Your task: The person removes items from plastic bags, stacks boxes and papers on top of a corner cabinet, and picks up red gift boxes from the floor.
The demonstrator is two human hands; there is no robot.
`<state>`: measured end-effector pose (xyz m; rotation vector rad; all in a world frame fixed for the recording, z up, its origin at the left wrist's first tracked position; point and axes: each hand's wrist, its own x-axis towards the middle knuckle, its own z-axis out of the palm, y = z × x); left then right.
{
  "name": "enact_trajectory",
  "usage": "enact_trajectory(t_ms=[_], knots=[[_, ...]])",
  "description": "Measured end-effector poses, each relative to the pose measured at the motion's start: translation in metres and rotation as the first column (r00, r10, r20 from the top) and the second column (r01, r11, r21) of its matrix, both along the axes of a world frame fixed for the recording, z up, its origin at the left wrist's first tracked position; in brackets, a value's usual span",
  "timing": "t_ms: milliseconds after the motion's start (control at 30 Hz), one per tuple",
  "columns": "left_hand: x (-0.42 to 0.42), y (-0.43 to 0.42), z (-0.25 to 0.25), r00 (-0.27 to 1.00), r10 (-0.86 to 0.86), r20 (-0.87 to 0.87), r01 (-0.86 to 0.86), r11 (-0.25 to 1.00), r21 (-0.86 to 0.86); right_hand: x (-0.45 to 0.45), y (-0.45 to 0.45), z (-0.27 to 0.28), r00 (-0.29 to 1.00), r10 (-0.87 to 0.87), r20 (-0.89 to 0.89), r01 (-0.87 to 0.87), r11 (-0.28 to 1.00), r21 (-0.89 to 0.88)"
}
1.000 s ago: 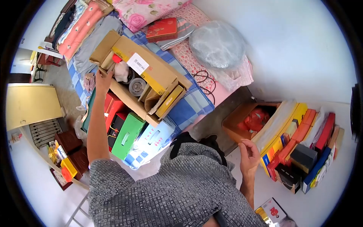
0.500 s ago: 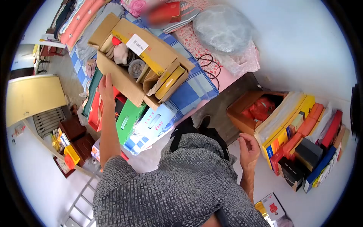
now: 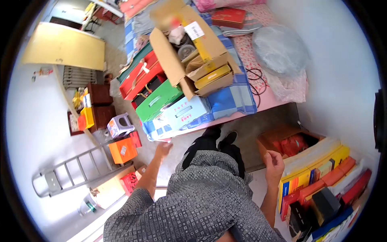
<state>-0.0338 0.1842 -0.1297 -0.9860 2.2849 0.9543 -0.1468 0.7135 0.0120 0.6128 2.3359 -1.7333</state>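
Observation:
My left hand (image 3: 163, 150) hangs low beside the front edge of the bed, below a light blue carton (image 3: 181, 113) with a handle. It looks open, its fingers partly seen, and it touches nothing. My right hand (image 3: 274, 165) is at my right side, near an open brown box (image 3: 266, 139) with red plastic inside. Its fingers are curled in with the thumb close to them; whatever they may hold is too small to make out. On the bed stands an open cardboard box (image 3: 169, 56) holding a clear round container (image 3: 186, 51) and a flat yellow box (image 3: 212, 76).
Beside the cardboard box are a green carton (image 3: 157, 101) and a red box (image 3: 141, 76). A plastic-wrapped round bundle (image 3: 280, 50) lies by the wall. Stacked boxes (image 3: 310, 181) fill the right side. A ladder (image 3: 76, 171), a stool (image 3: 121, 126) and an orange box (image 3: 123, 150) stand left.
My left hand has left the cardboard box's side and dropped down toward me. The view has turned, so more of the floor at left shows. My right hand keeps its curled pose.

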Motion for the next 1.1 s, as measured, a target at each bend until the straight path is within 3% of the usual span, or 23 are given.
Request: enact_trajectory(t_ms=[33, 167, 267, 400, 467, 500, 567, 633, 767, 933, 1000, 1067, 1100], knots=[[0.034, 0.005, -0.012, 0.988, -0.026, 0.152, 0.044, 0.992, -0.115, -0.001, 0.001, -0.001, 1.0, 0.02, -0.003, -0.02, 1.0, -0.014], [0.137, 0.027, -0.012, 0.948, 0.081, 0.308, -0.095, 0.995, 0.031, -0.007, 0.003, 0.0, 0.985, 0.152, 0.078, -0.155, 0.987, 0.034], [0.172, 0.029, -0.01, 0.923, 0.009, 0.384, -0.106, 0.967, 0.231, -0.008, 0.001, -0.002, 0.979, 0.184, 0.092, -0.189, 0.981, 0.045], [0.19, 0.016, -0.026, 0.963, 0.174, 0.207, -0.245, 0.884, 0.397, -0.002, -0.004, -0.003, 0.979, 0.165, 0.12, -0.181, 0.974, 0.134], [0.149, 0.024, 0.004, 0.965, 0.147, 0.219, -0.185, 0.969, 0.166, 0.007, -0.009, -0.011, 0.978, 0.168, 0.123, -0.184, 0.974, 0.13], [0.147, 0.01, -0.01, 0.984, 0.058, 0.171, -0.074, 0.993, 0.088, 0.011, -0.014, -0.015, 0.976, 0.168, 0.138, -0.185, 0.975, 0.126], [0.125, -0.003, -0.004, 0.991, 0.09, 0.099, -0.096, 0.994, 0.059, 0.021, -0.025, -0.027, 0.969, 0.201, 0.141, -0.221, 0.964, 0.15], [0.11, -0.015, 0.012, 0.989, 0.142, -0.05, -0.136, 0.985, 0.11, 0.027, -0.053, -0.026, 0.958, 0.24, 0.158, -0.267, 0.948, 0.176], [0.112, -0.056, 0.034, 0.965, 0.254, -0.061, -0.231, 0.94, 0.253, 0.042, -0.123, -0.026, 0.94, 0.303, 0.158, -0.327, 0.932, 0.158], [0.215, -0.149, -0.024, 0.944, 0.33, 0.006, -0.32, 0.908, 0.27, 0.079, -0.216, -0.071, 0.905, 0.408, 0.122, -0.423, 0.892, 0.157], [0.29, -0.195, -0.069, 0.954, 0.298, -0.026, -0.291, 0.945, 0.152, 0.098, -0.26, -0.084, 0.891, 0.428, 0.15, -0.436, 0.9, 0.022], [0.367, -0.232, -0.082, 0.946, 0.273, -0.175, -0.291, 0.952, -0.091, 0.112, -0.32, -0.065, 0.844, 0.513, 0.158, -0.532, 0.84, 0.113], [0.393, -0.251, -0.077, 0.935, 0.35, -0.063, -0.355, 0.927, -0.118, 0.119, -0.35, -0.054, 0.789, 0.584, 0.19, -0.61, 0.781, 0.133]])
